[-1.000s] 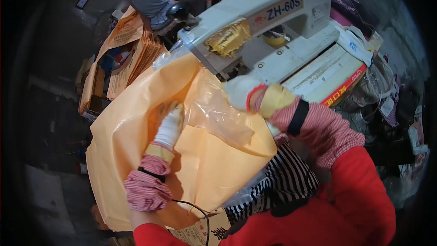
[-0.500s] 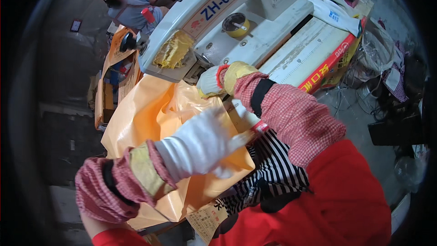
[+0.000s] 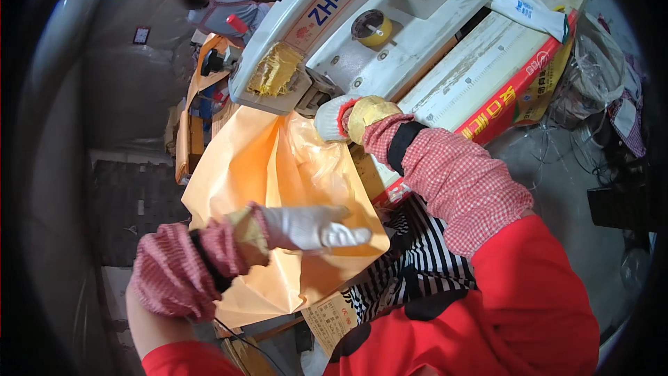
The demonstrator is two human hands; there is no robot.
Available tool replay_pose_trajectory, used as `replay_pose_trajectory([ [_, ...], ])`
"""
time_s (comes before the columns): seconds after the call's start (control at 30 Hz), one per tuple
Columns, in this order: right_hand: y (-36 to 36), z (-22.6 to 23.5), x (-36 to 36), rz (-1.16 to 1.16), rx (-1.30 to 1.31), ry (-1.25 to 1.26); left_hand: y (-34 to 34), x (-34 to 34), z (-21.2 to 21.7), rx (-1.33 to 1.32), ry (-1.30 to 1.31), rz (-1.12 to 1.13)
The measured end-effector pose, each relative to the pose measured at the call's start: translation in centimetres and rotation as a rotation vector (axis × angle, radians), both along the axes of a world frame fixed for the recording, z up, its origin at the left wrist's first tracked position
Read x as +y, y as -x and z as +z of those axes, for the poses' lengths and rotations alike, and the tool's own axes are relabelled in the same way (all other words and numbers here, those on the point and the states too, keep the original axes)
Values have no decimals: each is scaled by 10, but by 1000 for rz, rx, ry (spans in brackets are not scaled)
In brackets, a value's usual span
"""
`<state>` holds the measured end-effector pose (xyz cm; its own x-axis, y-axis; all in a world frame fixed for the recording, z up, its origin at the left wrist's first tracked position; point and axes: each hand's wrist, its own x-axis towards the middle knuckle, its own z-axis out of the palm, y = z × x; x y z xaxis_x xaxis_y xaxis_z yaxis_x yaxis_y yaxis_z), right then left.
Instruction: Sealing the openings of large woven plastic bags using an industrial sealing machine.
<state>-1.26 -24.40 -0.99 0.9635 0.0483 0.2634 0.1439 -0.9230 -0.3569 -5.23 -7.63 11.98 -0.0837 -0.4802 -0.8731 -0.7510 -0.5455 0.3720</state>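
A large, creased, glossy orange-yellow sheet (image 3: 243, 160) hangs below the head of a white machine (image 3: 278, 49) that looks like an industrial sewing machine. My right hand (image 3: 335, 118), in a white knit glove with a red-edged cuff, is closed at the sheet's upper edge, close under the machine head; its fingertips are hidden. Over the lower part of the sheet is my left hand (image 3: 309, 228) in a white glove, fingers stretched to the right and thumb apart, holding nothing. Both forearms wear red checked sleeves.
A yellow round part (image 3: 372, 28) sits in the machine's side. Right of it lies a long white box with a red edge (image 3: 497, 113), a white glove (image 3: 532, 10) on top. Clear plastic bags (image 3: 591, 69) stand beyond. Another person (image 3: 229, 7) works at far left.
My left hand has dropped a little and its blurred fingers now point right, clear in shape. The right hand stays by the machine head. The view has shifted slightly.
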Motion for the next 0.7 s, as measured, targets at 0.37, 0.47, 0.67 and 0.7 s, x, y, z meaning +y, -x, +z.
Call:
replay_pose_trajectory([
  [0.37,2,-28,33,56,-56,-784,97,57,36,166,-554,-619],
  [0.47,23,-3,78,-332,-307,-127,114,61,31,305,-383,-718],
  [0.67,36,-15,100,-587,-53,-290,126,31,30,214,-479,-694],
  [0.7,38,-16,96,-536,36,-276,122,28,27,225,-357,-739],
])
